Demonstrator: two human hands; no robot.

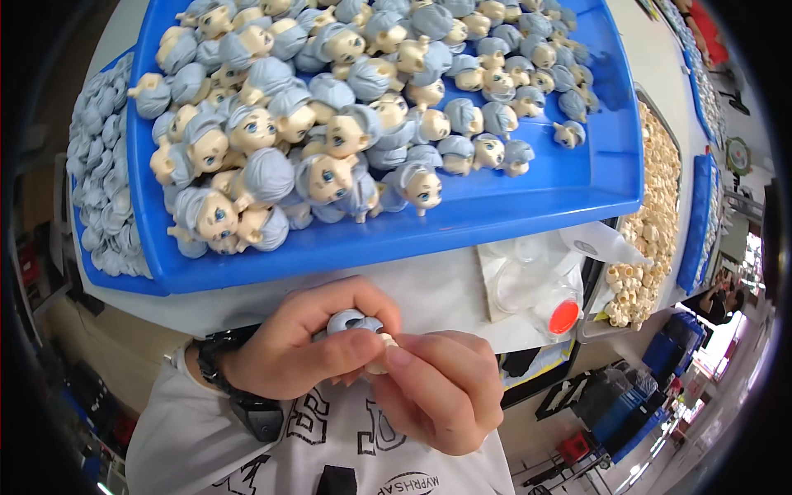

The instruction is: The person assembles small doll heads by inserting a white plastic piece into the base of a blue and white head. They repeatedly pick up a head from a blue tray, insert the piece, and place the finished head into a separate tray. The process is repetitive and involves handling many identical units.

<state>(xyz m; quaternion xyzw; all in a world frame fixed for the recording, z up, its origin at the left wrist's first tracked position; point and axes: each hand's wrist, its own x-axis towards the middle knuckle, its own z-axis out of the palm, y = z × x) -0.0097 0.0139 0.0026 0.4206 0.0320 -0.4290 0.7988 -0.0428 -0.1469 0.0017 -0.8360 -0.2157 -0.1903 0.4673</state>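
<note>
Close in front of my chest, both hands are closed around small doll-head parts. My left hand (309, 338) grips a grey-blue doll hair piece (345, 318), its hollow side partly showing between thumb and forefinger. Pinched in the fingertips of my right hand (450, 384) is a small cream doll part (379, 361), pressed up against the hair piece. Fingers cover most of both parts, so I cannot tell how they fit together. Just beyond my hands, a large blue tray (396, 243) bears a heap of doll heads (330, 177) with grey-blue hair and painted blue eyes.
Left of the tray, another blue tray (124, 285) holds loose grey-blue hair pieces (103, 173). At right are a clear bottle with a red cap (563, 316), a white squeeze bottle (602, 243) and a tray of cream parts (652, 223). The table edge runs beneath my hands.
</note>
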